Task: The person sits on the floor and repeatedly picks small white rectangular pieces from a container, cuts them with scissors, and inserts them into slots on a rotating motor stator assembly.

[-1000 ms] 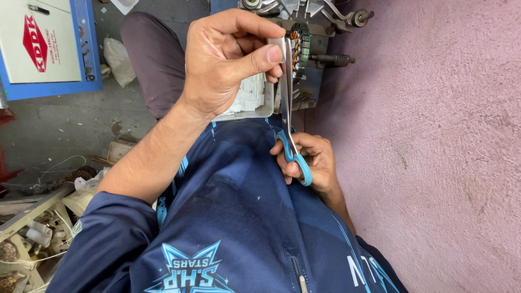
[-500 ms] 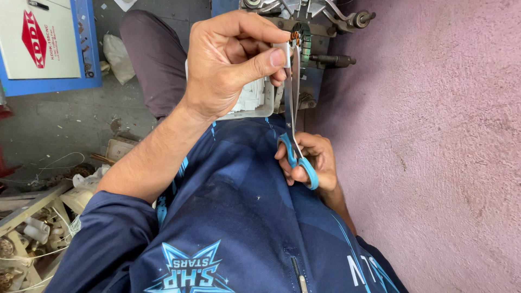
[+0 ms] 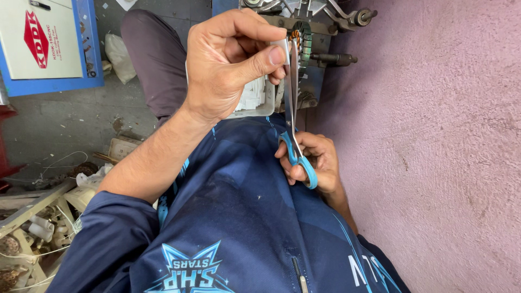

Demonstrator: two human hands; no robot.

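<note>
Above the person's lap, the left hand pinches a small white strip of paper-like material between thumb and forefinger, the other fingers curled loosely behind. Its forearm runs down to a rolled-up dark blue sleeve at the lower left. Just below, the right hand grips a pair of scissors by their blue handles, fingers threaded through the loops. The silver blades point up and are parted slightly, with the strip's edge touching them near the tips; whether it sits between the blades I cannot tell. Behind the left hand, a shallow pale tray holding more white pieces rests on the lap. Past it, near the top edge, stands a metal motor stator with copper windings, clamped in a grey frame. A pink rough wall fills the right side, and a blue-framed cabinet sits at the upper left.
</note>
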